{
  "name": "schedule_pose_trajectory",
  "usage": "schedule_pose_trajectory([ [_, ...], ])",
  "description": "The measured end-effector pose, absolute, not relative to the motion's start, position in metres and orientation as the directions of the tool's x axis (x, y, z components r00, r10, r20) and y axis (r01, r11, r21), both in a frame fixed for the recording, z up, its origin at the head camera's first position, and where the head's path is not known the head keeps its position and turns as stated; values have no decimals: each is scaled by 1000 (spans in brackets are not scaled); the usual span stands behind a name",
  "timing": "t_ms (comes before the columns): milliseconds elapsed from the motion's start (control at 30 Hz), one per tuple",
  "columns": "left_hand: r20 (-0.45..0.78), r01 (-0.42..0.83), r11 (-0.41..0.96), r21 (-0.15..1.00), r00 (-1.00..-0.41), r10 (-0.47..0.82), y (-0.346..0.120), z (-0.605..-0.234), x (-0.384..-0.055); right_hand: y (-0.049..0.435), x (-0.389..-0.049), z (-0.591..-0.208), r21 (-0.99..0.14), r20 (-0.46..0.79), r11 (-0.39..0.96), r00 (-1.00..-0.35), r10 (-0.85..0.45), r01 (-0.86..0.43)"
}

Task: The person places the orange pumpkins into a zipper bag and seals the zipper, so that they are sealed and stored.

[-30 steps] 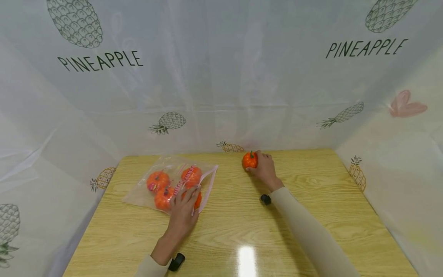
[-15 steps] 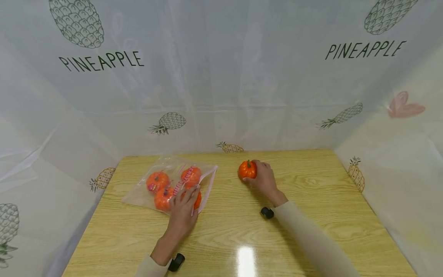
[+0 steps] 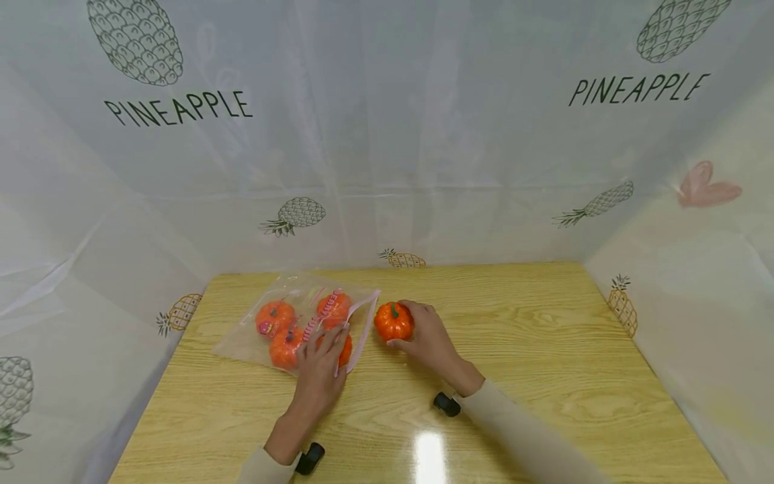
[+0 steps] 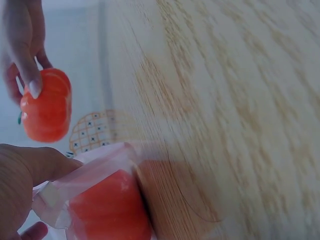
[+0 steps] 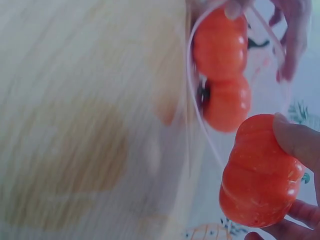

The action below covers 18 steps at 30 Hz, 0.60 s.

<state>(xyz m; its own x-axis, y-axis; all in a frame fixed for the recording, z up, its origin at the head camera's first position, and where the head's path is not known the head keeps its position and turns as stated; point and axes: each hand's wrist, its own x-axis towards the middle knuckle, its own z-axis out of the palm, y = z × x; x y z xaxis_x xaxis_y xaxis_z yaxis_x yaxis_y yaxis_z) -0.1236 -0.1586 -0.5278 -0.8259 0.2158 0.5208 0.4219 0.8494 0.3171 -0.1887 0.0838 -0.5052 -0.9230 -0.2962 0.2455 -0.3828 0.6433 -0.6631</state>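
My right hand (image 3: 431, 341) grips a small orange pumpkin (image 3: 393, 323) with a green stem, thumb on one side and fingers on the other. This pumpkin is just right of the mouth of a clear plastic bag (image 3: 242, 339), which has pink lettering and a pink edge. My left hand (image 3: 320, 370) holds the bag at its mouth, its thumb at the pink edge in the left wrist view. Several more orange pumpkins (image 3: 275, 317) lie inside the bag. In the right wrist view, the bag's mouth gapes in front of the held pumpkin (image 5: 260, 175).
Both hands work over a wood-grain table (image 3: 544, 349). A white curtain (image 3: 387, 134) printed with pineapples stands behind the table and along its sides. A black wrist device (image 3: 447, 405) sits below the right wrist, and another (image 3: 310, 458) by the left.
My right hand has brought the pumpkin from the table's back edge leftward and nearer, up to the bag's mouth. The left hand and bag have stayed in place.
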Motion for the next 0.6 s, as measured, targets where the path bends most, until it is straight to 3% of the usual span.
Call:
schedule_pose_trajectory([
  [600,491,396,858,327,-847,204,-158,-524,-120,30,-192,-517,-587,236,693,-907,-348,-419],
])
